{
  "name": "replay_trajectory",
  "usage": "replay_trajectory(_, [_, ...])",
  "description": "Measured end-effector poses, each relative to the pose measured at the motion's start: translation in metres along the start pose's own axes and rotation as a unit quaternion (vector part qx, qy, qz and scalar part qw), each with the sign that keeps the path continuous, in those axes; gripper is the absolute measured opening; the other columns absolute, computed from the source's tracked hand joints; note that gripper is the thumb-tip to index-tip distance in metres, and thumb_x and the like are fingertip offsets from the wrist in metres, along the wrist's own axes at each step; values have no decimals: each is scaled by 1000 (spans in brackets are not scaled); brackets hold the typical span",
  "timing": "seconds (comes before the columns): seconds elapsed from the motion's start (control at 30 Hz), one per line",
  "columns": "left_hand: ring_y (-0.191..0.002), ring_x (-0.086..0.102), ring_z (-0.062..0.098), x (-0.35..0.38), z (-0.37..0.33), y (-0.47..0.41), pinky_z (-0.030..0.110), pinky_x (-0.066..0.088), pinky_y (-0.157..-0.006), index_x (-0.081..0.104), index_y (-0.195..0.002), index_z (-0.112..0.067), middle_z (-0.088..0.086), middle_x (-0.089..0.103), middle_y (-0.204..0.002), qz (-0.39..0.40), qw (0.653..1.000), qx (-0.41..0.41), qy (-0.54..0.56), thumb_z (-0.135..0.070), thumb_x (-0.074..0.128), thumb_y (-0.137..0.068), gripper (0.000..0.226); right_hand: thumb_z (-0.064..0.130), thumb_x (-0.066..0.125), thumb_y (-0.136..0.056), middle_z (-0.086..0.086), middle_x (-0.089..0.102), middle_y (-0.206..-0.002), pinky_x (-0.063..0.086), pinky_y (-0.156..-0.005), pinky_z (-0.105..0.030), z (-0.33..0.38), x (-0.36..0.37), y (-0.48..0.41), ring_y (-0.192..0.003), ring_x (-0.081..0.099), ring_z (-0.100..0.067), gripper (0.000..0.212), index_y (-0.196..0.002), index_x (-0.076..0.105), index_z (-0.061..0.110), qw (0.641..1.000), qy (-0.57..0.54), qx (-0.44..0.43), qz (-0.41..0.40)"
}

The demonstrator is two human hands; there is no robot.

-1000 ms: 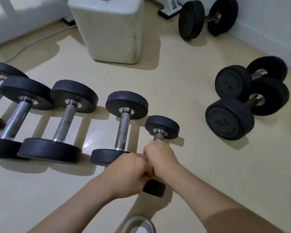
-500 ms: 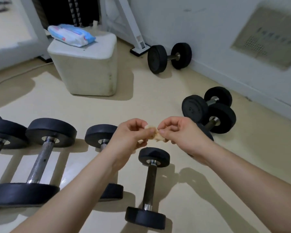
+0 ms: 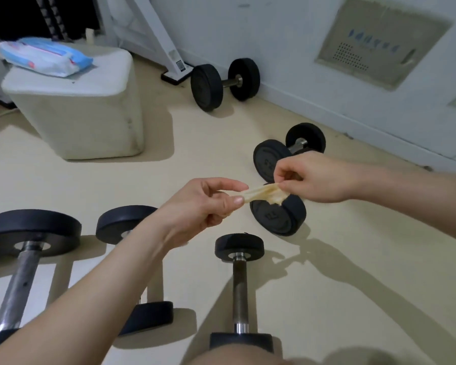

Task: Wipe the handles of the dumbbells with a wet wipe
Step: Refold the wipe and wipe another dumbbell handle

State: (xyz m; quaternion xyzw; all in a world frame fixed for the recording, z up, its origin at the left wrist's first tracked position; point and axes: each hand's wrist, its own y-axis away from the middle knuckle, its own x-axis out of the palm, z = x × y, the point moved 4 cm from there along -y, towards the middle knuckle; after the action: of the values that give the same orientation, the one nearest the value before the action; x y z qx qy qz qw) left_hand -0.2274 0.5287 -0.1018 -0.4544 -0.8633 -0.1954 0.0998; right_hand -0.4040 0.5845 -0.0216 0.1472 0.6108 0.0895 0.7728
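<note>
A soiled, yellowish wet wipe [image 3: 263, 194] is stretched in the air between my hands. My left hand [image 3: 206, 204] pinches its left end and my right hand [image 3: 313, 177] pinches its right end. Below them the smallest dumbbell [image 3: 239, 291] lies on the floor with its dark metal handle bare. To its left lie a mid-sized dumbbell [image 3: 124, 222], partly hidden by my left forearm, and a larger one [image 3: 24, 275]. Two 12.5 dumbbells [image 3: 277, 217] lie behind the wipe.
A white block stool [image 3: 84, 119] at the back left carries a blue pack of wipes [image 3: 42, 56]. Another dumbbell [image 3: 224, 83] lies by the white wall [image 3: 287, 40], beside a white machine leg [image 3: 156, 35]. Bare beige floor [image 3: 353, 259] spreads on the right.
My hands have left the small dumbbell's handle, risen and drawn apart, pulling the bunched wipe out into a strip. My view has lifted towards the wall.
</note>
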Motion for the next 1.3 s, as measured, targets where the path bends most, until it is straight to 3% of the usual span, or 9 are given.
replay_trajectory(0.1, [-53, 32, 11, 8, -6, -13, 19, 28, -50, 72, -80, -14, -2, 42, -57, -37, 996, -17, -76, -15, 68, -84, 6, 12, 53, -89, 1, 70, -77, 49, -61, -24, -16, 7, 2, -66, 62, -7, 12, -82, 62, 16, 950, -295, 78, -58])
replay_trajectory(0.17, [-59, 40, 13, 18, -8, -30, 22, 35, -55, 68, -68, -18, -1, 48, -60, -75, 988, -17, -130, -16, 60, -90, 23, 4, 55, -85, -4, 68, -74, 46, -60, -24, -34, 12, 6, -66, 62, -12, 13, -80, 63, 13, 893, -433, 98, -74])
replay_trajectory(0.4, [-73, 64, 11, 77, -23, -87, 25, 47, -70, 60, -74, -10, 6, 67, -78, -118, 976, 20, -180, -10, 63, -87, 13, 5, 71, -80, -7, 61, -72, 41, -60, -23, -109, 30, 23, -59, 48, -11, 7, -86, 72, 5, 870, -489, 59, 1])
replay_trajectory(0.57, [-65, 67, 15, 129, -9, -130, 29, 52, -66, 56, -77, -10, 5, 67, -71, -62, 951, -40, -301, -9, 65, -87, 13, 19, 63, -88, -4, 62, -79, 41, -64, -25, -185, 52, 26, -67, 53, -10, 12, -80, 70, 12, 780, -619, 85, -35])
replay_trajectory(0.73, [-51, 55, 12, 159, 14, -169, 17, 41, -46, 50, -76, -17, -1, 60, -59, -96, 875, -66, -471, -19, 62, -88, 17, 33, 58, -92, -5, 59, -76, 45, -61, -27, -236, 89, 11, -70, 54, -15, 27, -85, 66, 9, 691, -708, 142, -37])
replay_trajectory(0.9, [-77, 55, 16, 152, 53, -183, 26, 43, -64, 48, -94, -23, -3, 58, -86, -77, 756, -151, -633, -48, 62, -86, 29, 30, 59, -92, -10, 70, -87, 52, -63, -29, -259, 110, -7, -79, 64, -21, 21, -88, 64, 10, 563, -816, 131, 8])
replay_trajectory(1.07, [-88, 52, 17, 145, 125, -156, 29, 44, -70, 52, -104, -28, -5, 55, -94, 0, 672, -258, -694, -54, 67, -79, 39, 11, 56, -93, -11, 68, -87, 54, -62, -30, -250, 136, -37, -78, 64, -21, 6, -88, 58, 9, 635, -765, 104, 32])
replay_trajectory(1.17, [-89, 53, 18, 147, 138, -152, 31, 43, -68, 53, -107, -28, -4, 54, -97, -44, 664, -222, -712, -45, 67, -82, 34, 27, 57, -92, 0, 59, -80, 43, -61, -28, -240, 146, -55, -74, 54, -17, 15, -94, 61, 12, 789, -609, 81, -9])
replay_trajectory(1.3, [-85, 53, 19, 142, 130, -144, 34, 46, -69, 53, -105, -24, -4, 50, -92, -86, 662, -232, -708, -33, 67, -83, 27, 69, 60, -72, 5, 57, -105, 49, -80, -35, -215, 147, -60, -99, 56, -19, 66, -113, 49, 18, 960, -279, -17, 16])
